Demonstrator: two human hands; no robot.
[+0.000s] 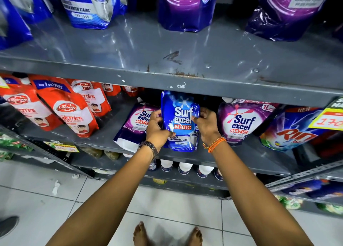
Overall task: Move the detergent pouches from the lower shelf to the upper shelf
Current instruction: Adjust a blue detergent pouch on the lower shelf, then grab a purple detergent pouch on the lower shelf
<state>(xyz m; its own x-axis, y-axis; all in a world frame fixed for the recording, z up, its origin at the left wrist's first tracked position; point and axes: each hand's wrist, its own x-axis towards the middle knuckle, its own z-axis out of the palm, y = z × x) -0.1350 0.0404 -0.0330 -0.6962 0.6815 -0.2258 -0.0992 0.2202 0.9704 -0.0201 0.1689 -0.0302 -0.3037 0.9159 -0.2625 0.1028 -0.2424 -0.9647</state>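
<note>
Currently the blue Surf Excel pouch (181, 121) stands upright at the front of the lower shelf (246, 155), its top edge just under the front lip of the upper shelf (167, 48). Left hand (157, 129) clasps the pouch's left edge, thumb across the front face, fingers curled round the side; a dark wristband (148, 146) sits on that wrist. Right hand (207, 124) pinches the right edge between thumb and fingers; orange threads (215, 144) circle that wrist. Both forearms reach forward and slightly upward, converging on the pouch. Upper shelf surface directly above is bare grey metal with scuffs and rust along its front edge; open room lies between the standing blue pouch (89, 4) at back left and the purple pouch (187, 6) at back centre, with another purple pouch (295, 9) further right. On the lower shelf a purple Surf Excel pouch (135, 126) leans just beside the held one on the left, partly behind the left hand; a second purple Surf Excel pouch (241, 121) stands near on the right, then a Rin pouch (291, 132) with a yellow price tag (328, 119) in front. Red Lifebuoy pouches (68, 106) fill the shelf's left end. White-capped bottles (185, 167) show on the shelf below. Bare feet (167, 234) stand on white floor tiles.
</note>
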